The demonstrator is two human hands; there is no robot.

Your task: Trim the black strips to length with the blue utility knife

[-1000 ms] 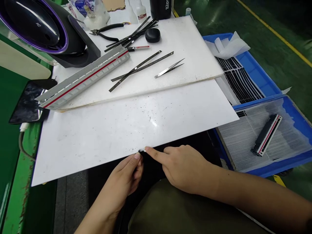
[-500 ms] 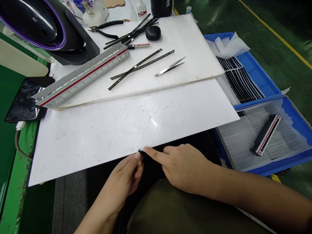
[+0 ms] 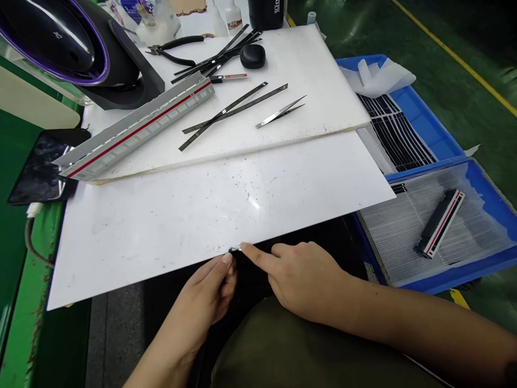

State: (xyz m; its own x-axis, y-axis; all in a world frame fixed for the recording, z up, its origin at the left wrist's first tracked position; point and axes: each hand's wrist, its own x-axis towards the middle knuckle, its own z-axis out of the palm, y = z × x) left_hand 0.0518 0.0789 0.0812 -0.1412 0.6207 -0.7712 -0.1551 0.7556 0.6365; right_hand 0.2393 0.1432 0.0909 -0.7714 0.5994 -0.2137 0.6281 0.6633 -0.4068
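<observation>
At the front edge of the white board, my left hand pinches a small dark piece between thumb and fingers. Most of that piece is hidden by the hand. My right hand comes in from the right, its index finger stretched toward the piece and the other fingers curled under. By that fingertip shows a thin shiny metal tip; what the curled fingers hold is out of sight. Small dark crumbs lie on the board just above the left thumb.
On a white foam slab lie tweezers, dark strips, cutting pliers, a black case and a long grey train-like shell. Blue trays at the right hold black strips and a short shell piece.
Both hands stay at nearly the same spot on the board's edge. The view has shifted very slightly.
</observation>
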